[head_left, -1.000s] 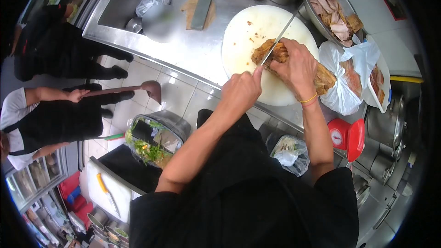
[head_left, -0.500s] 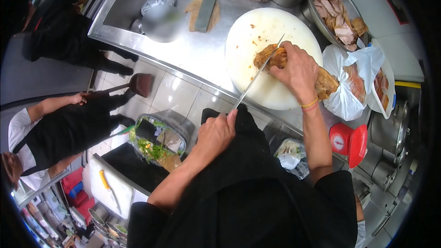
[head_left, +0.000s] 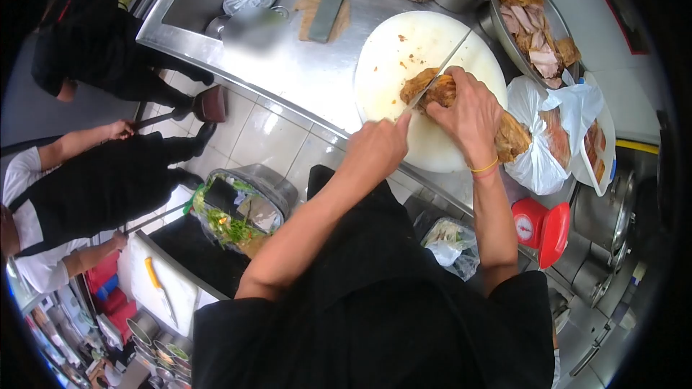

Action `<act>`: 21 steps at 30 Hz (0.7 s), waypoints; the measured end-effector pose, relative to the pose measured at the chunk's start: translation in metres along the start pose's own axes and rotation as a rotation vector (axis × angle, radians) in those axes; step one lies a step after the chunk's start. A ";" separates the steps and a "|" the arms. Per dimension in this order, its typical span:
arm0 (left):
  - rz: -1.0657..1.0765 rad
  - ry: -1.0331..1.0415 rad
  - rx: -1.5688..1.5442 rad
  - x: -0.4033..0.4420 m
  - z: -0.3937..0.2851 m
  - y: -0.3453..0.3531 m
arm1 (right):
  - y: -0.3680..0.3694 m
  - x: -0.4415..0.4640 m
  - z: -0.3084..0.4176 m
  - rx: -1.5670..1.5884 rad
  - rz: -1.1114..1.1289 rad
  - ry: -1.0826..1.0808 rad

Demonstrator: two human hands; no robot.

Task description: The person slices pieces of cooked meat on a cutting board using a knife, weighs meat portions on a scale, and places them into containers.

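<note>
My left hand (head_left: 377,148) is closed around the handle of a long, thin knife. The knife blade (head_left: 452,57) slants up and right across the left end of a piece of browned cooked meat (head_left: 414,86). My right hand (head_left: 468,112), with a yellow band at its wrist, presses its fingers and thumb onto that meat. Browned meat (head_left: 512,137) also shows on the other side of this hand; whether it is the same piece is hidden. Beneath lies a round white cutting board (head_left: 378,50) scattered with small brown crumbs.
A metal bowl of sliced meat (head_left: 530,21), bagged meat (head_left: 537,133) and a red scale (head_left: 540,227) are to the right. A sharpening stone (head_left: 329,11) lies on the steel counter (head_left: 288,75). At left, a person in a white-sleeved top (head_left: 94,194) holds a long-handled dustpan (head_left: 210,104) beside a waste bin (head_left: 277,180).
My left hand has pushed the knife forward, up and right, so its tip reaches farther over the board. My right hand stays on the meat. The person at left has shifted with the dustpan.
</note>
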State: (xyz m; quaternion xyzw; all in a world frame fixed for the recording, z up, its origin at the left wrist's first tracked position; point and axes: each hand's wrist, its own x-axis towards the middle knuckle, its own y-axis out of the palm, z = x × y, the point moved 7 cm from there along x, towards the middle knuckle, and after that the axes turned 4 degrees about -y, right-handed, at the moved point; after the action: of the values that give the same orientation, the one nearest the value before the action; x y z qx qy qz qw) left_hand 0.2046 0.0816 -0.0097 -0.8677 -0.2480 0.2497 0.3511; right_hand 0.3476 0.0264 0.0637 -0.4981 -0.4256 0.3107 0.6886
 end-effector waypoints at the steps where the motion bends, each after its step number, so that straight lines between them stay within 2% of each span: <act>1: 0.021 -0.024 0.014 -0.015 0.009 0.000 | -0.002 0.001 0.000 0.009 -0.001 0.009; 6: 0.059 -0.294 0.077 -0.083 0.037 -0.021 | -0.002 0.002 -0.006 0.048 0.051 0.039; 9: 0.136 -0.242 0.057 -0.057 0.023 -0.021 | 0.002 0.000 -0.002 0.013 0.078 0.043; 11: 0.080 -0.157 0.027 -0.019 0.027 0.012 | 0.002 -0.002 0.002 -0.005 0.101 0.038; 13: -0.037 -0.090 -0.059 0.009 0.008 0.006 | 0.001 -0.001 0.001 -0.011 0.069 0.039; 16: -0.071 -0.117 -0.035 0.014 -0.002 -0.004 | 0.001 -0.001 0.000 0.002 0.049 0.034; 20: 0.081 -0.042 0.027 -0.030 0.018 -0.002 | 0.000 -0.003 0.001 0.005 0.072 0.051; 21: 0.149 -0.149 0.054 -0.043 0.023 -0.008 | -0.001 -0.005 0.001 0.014 0.079 0.043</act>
State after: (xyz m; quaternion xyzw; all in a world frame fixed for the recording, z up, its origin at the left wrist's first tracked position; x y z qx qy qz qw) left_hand 0.1557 0.0718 -0.0073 -0.8530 -0.2013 0.3455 0.3354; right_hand 0.3447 0.0227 0.0636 -0.5163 -0.3885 0.3300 0.6882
